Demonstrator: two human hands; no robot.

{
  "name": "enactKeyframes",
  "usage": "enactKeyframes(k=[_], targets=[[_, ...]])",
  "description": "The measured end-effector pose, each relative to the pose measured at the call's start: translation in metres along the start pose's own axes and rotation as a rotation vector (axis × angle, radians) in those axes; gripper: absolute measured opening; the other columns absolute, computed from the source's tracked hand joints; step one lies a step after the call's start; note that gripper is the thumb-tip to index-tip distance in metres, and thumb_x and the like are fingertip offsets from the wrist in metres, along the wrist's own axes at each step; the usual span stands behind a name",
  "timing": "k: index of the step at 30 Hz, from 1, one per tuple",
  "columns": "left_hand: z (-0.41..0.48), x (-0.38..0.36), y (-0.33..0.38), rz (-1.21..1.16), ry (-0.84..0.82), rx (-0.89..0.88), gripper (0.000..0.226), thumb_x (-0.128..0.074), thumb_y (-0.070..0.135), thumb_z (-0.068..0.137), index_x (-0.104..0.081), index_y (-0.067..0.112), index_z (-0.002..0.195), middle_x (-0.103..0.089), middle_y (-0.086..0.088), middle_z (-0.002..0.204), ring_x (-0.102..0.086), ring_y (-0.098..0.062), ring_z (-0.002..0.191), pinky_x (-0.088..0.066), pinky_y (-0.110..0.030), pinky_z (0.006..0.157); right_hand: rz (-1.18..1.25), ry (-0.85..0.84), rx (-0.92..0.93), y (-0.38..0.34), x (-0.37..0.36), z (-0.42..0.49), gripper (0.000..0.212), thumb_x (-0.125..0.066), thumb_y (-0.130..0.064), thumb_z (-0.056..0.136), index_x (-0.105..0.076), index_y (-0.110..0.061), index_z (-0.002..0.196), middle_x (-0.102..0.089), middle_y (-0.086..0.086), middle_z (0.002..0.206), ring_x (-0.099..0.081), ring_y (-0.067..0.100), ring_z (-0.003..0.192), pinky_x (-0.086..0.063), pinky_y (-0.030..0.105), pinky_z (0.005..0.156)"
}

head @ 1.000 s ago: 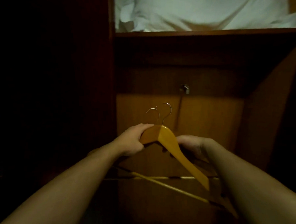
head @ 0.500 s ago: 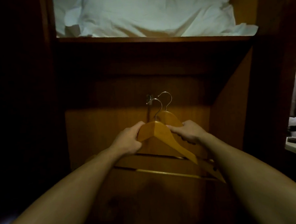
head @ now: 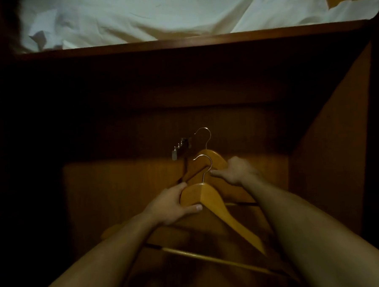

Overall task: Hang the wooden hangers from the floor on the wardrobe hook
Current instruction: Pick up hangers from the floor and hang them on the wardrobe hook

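Note:
I hold two wooden hangers inside a dim wardrobe. My left hand [head: 173,206] grips the near hanger [head: 218,210] at its top, left of its metal hook. My right hand [head: 235,170] grips the far hanger [head: 211,158], which sits higher and further back. The far hanger's wire hook rises just right of the metal wardrobe hook [head: 181,147], a short pegged bar on the back panel. The two do not touch. The near hanger's trouser bar slants across below my arms.
A wooden shelf [head: 189,41] runs across above, with crumpled white bedding [head: 155,13] on it. The wardrobe's right side wall [head: 330,162] stands close to my right arm. The left side is too dark to make out.
The two hangers have come apart: my right hand has carried one up and back beside the wardrobe hook, while my left keeps the other lower and nearer. The camera has moved closer.

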State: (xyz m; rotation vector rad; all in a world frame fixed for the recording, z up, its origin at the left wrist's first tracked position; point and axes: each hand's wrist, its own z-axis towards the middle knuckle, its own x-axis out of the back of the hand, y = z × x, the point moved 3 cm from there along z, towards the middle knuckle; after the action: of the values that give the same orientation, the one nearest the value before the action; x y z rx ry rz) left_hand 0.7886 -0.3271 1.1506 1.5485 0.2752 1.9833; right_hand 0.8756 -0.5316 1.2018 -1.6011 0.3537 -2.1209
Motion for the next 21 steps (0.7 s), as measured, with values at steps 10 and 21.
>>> enactKeyframes(k=[10,21], targets=[[0.060,0.001,-0.026,0.085,0.019,0.082,0.052,-0.067,0.056,0.083,-0.050,0.029,0.124,-0.066,0.008,0.103,-0.065,-0.010,0.093,-0.056,-0.040,0.088,0.080,-0.119,0.038,-0.022,-0.045,0.092,0.050,-0.062,-0.069,0.083,-0.058,-0.020,0.081,-0.060,0.000,0.082,-0.058,0.018,0.078,-0.047,0.033,0.074],[0.076,0.000,-0.055,0.097,0.067,0.149,0.071,-0.069,0.057,0.081,-0.040,0.032,0.140,-0.055,0.012,0.130,-0.054,-0.011,0.115,-0.047,-0.035,0.098,0.125,-0.206,0.027,-0.022,-0.093,0.120,0.057,-0.066,-0.075,0.073,-0.065,-0.020,0.089,-0.068,0.002,0.088,-0.064,0.020,0.079,-0.049,0.032,0.071]])
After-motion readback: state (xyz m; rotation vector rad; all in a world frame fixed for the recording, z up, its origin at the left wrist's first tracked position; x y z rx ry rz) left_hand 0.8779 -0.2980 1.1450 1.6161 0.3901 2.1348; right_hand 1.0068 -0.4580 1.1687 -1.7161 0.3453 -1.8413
